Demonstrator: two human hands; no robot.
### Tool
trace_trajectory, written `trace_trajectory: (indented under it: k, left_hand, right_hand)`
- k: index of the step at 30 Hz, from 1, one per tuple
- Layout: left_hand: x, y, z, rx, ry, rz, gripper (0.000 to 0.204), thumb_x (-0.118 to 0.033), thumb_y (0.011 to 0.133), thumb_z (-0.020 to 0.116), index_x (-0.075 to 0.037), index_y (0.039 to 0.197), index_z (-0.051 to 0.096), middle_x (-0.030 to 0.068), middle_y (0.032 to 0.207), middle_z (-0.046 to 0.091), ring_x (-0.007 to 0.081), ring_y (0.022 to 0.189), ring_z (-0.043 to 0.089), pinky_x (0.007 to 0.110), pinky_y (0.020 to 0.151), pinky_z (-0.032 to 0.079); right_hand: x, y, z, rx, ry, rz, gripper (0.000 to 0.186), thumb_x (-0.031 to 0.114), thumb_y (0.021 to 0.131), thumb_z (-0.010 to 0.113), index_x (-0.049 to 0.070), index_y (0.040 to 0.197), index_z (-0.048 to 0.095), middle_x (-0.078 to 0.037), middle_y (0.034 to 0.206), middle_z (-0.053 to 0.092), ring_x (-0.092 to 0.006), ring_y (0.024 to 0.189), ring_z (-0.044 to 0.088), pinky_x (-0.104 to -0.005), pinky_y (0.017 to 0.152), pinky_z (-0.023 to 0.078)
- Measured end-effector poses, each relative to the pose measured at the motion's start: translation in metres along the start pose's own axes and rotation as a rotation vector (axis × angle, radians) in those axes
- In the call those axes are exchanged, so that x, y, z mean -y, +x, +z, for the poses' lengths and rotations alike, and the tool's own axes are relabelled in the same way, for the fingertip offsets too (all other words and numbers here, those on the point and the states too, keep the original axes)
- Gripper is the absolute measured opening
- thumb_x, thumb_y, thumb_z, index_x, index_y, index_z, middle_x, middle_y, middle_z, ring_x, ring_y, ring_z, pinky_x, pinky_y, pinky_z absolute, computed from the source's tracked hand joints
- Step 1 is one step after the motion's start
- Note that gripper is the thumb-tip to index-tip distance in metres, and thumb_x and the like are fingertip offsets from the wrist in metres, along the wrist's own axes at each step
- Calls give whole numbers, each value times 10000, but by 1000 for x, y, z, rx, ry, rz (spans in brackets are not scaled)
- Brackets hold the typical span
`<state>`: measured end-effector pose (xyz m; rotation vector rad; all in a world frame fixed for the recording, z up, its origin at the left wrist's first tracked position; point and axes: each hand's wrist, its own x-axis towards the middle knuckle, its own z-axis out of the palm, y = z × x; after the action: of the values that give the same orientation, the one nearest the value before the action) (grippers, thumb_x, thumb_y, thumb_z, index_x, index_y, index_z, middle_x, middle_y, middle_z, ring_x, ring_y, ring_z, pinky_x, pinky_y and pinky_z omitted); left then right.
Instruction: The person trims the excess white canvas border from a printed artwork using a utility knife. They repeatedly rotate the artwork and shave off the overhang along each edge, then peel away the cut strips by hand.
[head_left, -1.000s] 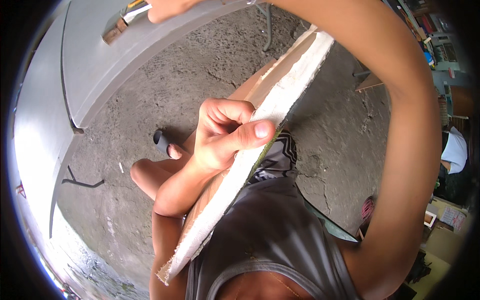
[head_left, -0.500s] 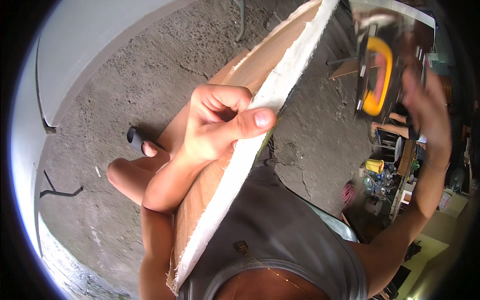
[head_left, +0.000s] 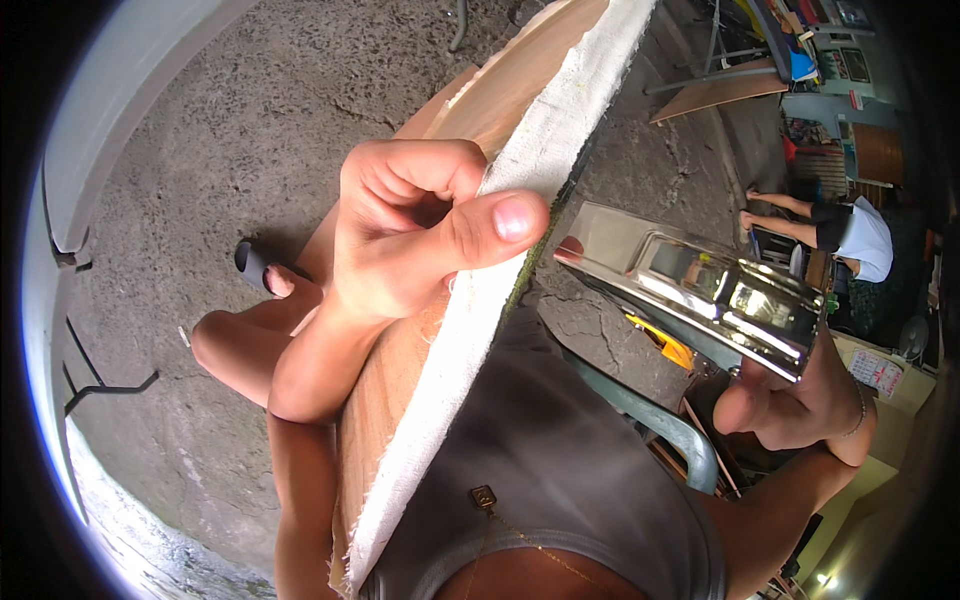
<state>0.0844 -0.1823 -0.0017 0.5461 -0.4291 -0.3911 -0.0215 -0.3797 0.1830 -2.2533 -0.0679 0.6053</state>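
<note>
A curved plywood panel [head_left: 385, 395] stands at a slant across my lap, its edge wrapped in a white fabric strip [head_left: 455, 345]. My left hand [head_left: 410, 225] grips this edge, thumb pressed on the fabric and fingers curled on the wood side. To the right, my right hand [head_left: 785, 405] is closed around what looks like a chrome staple gun [head_left: 690, 285] with a yellow grip part [head_left: 662, 342] below it. The tool's narrow end points toward the panel, apart from it. Part of my right hand's fingers is hidden behind the tool.
Rough concrete floor [head_left: 200, 220] lies below. A pale curved surface [head_left: 110, 110] runs along the left, with dark metal legs [head_left: 110, 385] under it. A greenish chair arm [head_left: 650, 410] is beside me. Another person [head_left: 860, 240] is at the far right, near shelves and clutter.
My right hand has come down and inward with the staple gun, which has turned so its narrow end faces the panel. My left hand and the panel have shifted slightly left.
</note>
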Motion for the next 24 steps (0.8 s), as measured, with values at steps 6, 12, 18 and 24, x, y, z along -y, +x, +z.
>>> trace_trajectory:
  k: [6,12,18,24]
  left_hand:
    - [-5,-6,5,-64,102,-74,425,-166,864,728,-27,542,489,77,584,598,171,662,699,266,536,533]
    - [-4,-4,0,10,82,-25,409,-162,870,719,-34,550,500,70,593,604,180,671,702,236,521,509]
    - [-7,-3,5,7,87,-103,383,-160,867,720,-20,565,531,65,598,609,181,675,703,240,548,522]
    - [-8,-6,6,-22,71,-74,369,-161,865,723,-10,576,550,71,600,613,186,672,703,243,549,524]
  right_hand:
    - [-2,-4,-15,93,-45,-6,363,271,835,735,4,1007,561,-47,855,623,-114,743,617,-247,620,465]
    - [2,-3,-12,81,-73,10,376,298,844,719,2,1021,566,-44,857,621,-111,754,609,-244,635,462]
    - [8,-9,-12,41,-71,52,393,324,853,703,1,1034,572,-40,858,619,-109,765,600,-241,650,459]
    - [-6,-13,-2,-124,9,-25,411,350,862,687,0,1047,577,-37,859,617,-106,777,591,-238,665,456]
